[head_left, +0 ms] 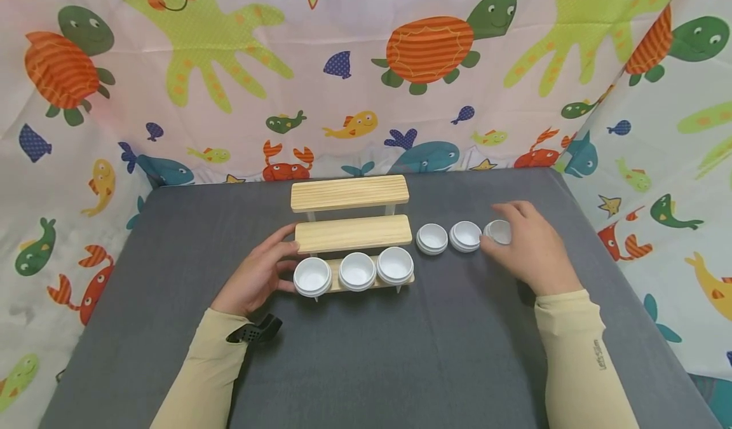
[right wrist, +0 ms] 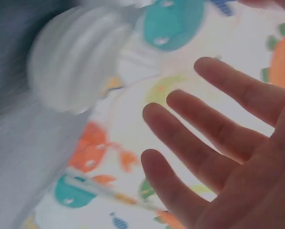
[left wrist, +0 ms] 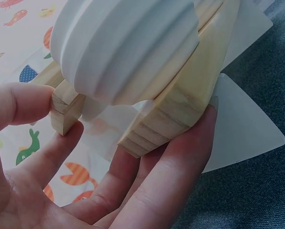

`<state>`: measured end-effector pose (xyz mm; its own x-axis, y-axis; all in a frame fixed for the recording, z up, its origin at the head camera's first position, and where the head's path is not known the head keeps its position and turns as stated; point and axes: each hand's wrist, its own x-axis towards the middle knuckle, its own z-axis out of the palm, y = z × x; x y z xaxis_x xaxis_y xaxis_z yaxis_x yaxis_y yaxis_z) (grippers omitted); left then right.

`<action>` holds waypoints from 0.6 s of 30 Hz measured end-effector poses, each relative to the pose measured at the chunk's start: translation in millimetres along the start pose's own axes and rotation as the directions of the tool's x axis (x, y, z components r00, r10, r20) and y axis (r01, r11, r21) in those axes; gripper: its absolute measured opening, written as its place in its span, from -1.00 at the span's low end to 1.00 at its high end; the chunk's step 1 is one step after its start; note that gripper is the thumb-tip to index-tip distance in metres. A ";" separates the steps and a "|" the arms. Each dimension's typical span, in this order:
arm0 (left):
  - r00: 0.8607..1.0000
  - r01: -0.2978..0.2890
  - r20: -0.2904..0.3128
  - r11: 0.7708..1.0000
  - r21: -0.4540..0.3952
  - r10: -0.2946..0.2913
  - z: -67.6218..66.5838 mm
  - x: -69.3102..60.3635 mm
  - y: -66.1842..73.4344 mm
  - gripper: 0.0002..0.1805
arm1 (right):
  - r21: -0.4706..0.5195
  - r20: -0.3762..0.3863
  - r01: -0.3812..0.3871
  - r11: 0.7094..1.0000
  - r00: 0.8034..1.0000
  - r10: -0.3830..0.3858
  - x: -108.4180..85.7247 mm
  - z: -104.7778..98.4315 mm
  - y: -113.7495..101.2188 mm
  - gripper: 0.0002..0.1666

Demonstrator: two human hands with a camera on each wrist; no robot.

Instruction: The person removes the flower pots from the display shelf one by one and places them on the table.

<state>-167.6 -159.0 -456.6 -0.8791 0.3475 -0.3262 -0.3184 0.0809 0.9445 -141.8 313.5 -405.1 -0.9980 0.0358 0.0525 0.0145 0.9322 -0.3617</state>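
Note:
A three-tier wooden rack (head_left: 353, 233) stands on the table, with three white ribbed cups, one of them the left cup (head_left: 312, 276), along its lowest tier. My left hand (head_left: 254, 273) grips the rack's left end, thumb and fingers around the ends of the wooden boards (left wrist: 173, 112), under a white cup (left wrist: 123, 47). Right of the rack, three more white cups stand in a row: one (head_left: 431, 238), a middle one (head_left: 465, 235) and a right one (head_left: 499, 231). Around the right one, my right hand (head_left: 528, 251) is spread; the right wrist view shows straight fingers apart from a cup (right wrist: 78, 59).
The rack's top tier (head_left: 350, 193) and middle tier (head_left: 353, 233) hold no cups. Grey cloth covers the table (head_left: 377, 359). A curtain (head_left: 343, 86) printed with sea animals hangs behind it and at both sides.

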 end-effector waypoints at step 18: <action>1.000 0.007 0.004 1.000 0.011 -0.007 0.3 -0.5 1.5 -0.31 | 0.038 -0.207 0.552 0.833 0.820 -0.534 -42.0 39.7 -110.2 -0.16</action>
<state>-167.5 -158.7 -455.1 -0.8754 0.3508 -0.3325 -0.3205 0.0937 0.9426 -104.0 195.0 -404.4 -0.8131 -0.3938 0.4287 -0.5412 0.7827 -0.3074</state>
